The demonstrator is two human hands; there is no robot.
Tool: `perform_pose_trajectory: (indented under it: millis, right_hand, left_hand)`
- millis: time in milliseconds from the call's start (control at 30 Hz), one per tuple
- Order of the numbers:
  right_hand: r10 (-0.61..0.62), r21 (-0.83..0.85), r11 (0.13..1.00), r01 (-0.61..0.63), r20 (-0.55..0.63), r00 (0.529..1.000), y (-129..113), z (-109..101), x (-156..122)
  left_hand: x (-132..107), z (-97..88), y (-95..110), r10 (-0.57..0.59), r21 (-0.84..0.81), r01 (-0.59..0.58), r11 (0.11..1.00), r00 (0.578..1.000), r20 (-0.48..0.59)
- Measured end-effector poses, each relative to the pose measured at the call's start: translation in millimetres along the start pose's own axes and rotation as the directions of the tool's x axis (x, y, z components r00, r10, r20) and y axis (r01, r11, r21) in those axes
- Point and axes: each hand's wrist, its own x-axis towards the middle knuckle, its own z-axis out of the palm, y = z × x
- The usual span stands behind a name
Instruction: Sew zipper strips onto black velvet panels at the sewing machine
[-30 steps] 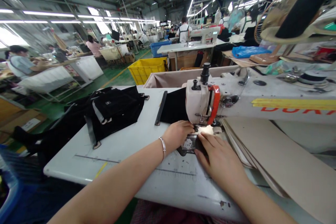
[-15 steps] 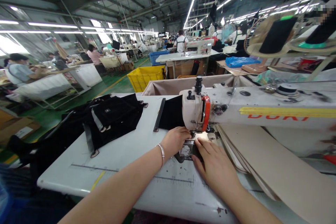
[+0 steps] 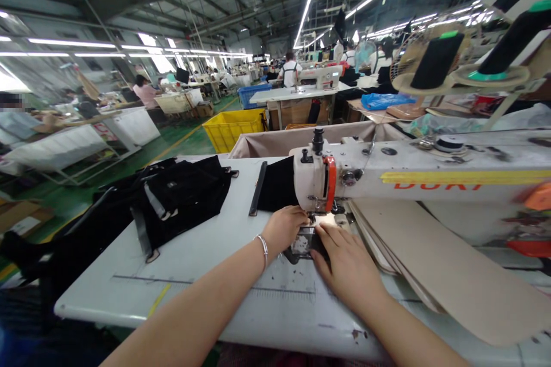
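Note:
My left hand (image 3: 286,230), with a silver bangle at the wrist, is curled close to the needle area of a white sewing machine (image 3: 310,183). Its fingertips are partly hidden, and what they hold cannot be made out. Flat beside the machine's metal plate lies my right hand (image 3: 350,261), its thumb apart from its fingers, over a small dark piece. Behind my left hand, a black fabric piece (image 3: 278,183) with a dark strip along its left edge (image 3: 257,189) runs under the machine head.
Black pieces with grey straps (image 3: 185,192) are heaped on the white table (image 3: 206,264) at left, hanging over its edge. Beige panels (image 3: 447,264) lie under the machine arm. Black thread cones (image 3: 438,60) stand at right. Beyond are a fabric-lined bin (image 3: 262,143) and a yellow crate (image 3: 235,129).
The whole view has shifted slightly, so things sit a little further left. Both hands keep nearly the same place by the needle. At the right edge, a blurred orange-red thing shows more.

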Motion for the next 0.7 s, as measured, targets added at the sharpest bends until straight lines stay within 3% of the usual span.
perform_pose_trajectory:
  millis: [500,600,700]
  right_hand:
    - [-0.014,-0.011,1.0,0.014,-0.012,1.0,-6,-2,0]
    - [-0.018,-0.026,0.999,0.018,-0.012,1.0,-10,-15,-10]
    - [-0.068,-0.1,0.993,0.062,-0.066,0.995,2,-45,-35]
  left_hand:
    - [-3,6.8,-2,0.005,-0.046,-0.009,0.999,0.997,-0.073]
    - [-5,4.8,0,-0.012,-0.048,0.007,0.999,0.995,-0.102]
    - [-8,1.8,0,-0.035,-0.056,0.029,0.998,0.994,-0.103]
